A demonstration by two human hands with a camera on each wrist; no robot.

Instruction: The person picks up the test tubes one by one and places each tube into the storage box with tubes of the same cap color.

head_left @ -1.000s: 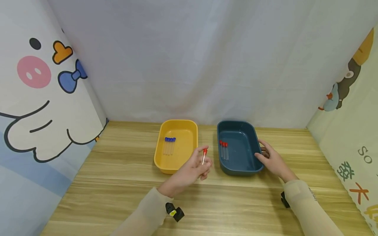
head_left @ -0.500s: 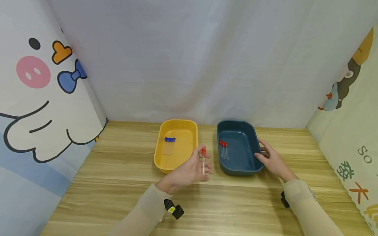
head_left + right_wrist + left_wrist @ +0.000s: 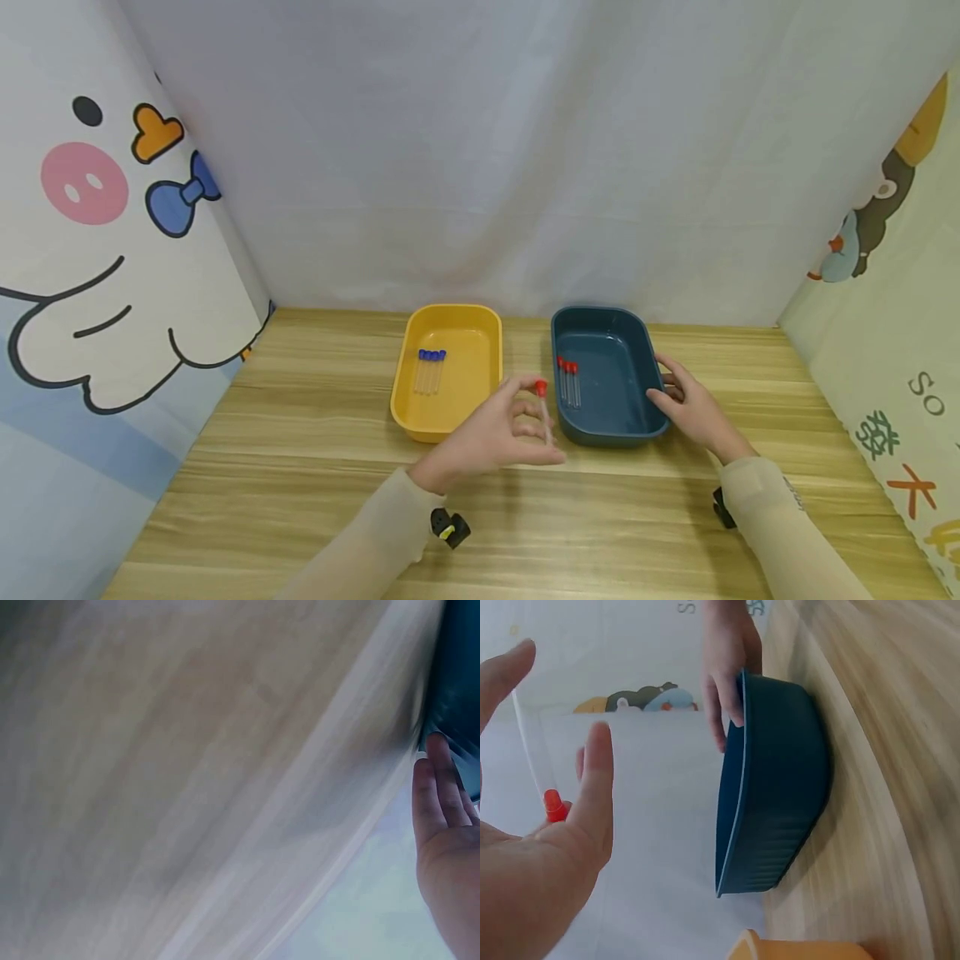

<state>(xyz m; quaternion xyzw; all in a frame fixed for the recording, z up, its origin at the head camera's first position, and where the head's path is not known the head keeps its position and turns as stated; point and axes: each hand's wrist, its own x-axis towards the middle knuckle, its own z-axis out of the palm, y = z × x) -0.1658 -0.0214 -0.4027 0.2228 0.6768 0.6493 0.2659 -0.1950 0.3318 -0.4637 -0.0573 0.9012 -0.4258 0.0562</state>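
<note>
My left hand (image 3: 487, 433) holds a thin clear test tube with a red cap (image 3: 542, 388) between index finger and thumb, just left of the dark blue bin (image 3: 611, 439). The capped end is up near the index finger, the other end by the thumb. Inside the blue bin several red-capped tubes (image 3: 572, 368) lie side by side along its left wall. My right hand (image 3: 697, 410) grips the bin's right rim, thumb over the edge and the fingers along the outer wall. The right wrist view shows those fingers (image 3: 429, 799) against the bin wall.
Left of the blue bin stands a yellow bin (image 3: 400, 417) with several blue-capped tubes (image 3: 431, 356) in a row. Both rest on a wood-grain table (image 3: 600, 533). A pale curtain (image 3: 480, 167) hangs behind, and printed cloths flank both sides.
My left hand has shifted right towards the blue bin, turning the red-capped tube so its lower end lies by the thumb. The right hand stays on the bin's rim.
</note>
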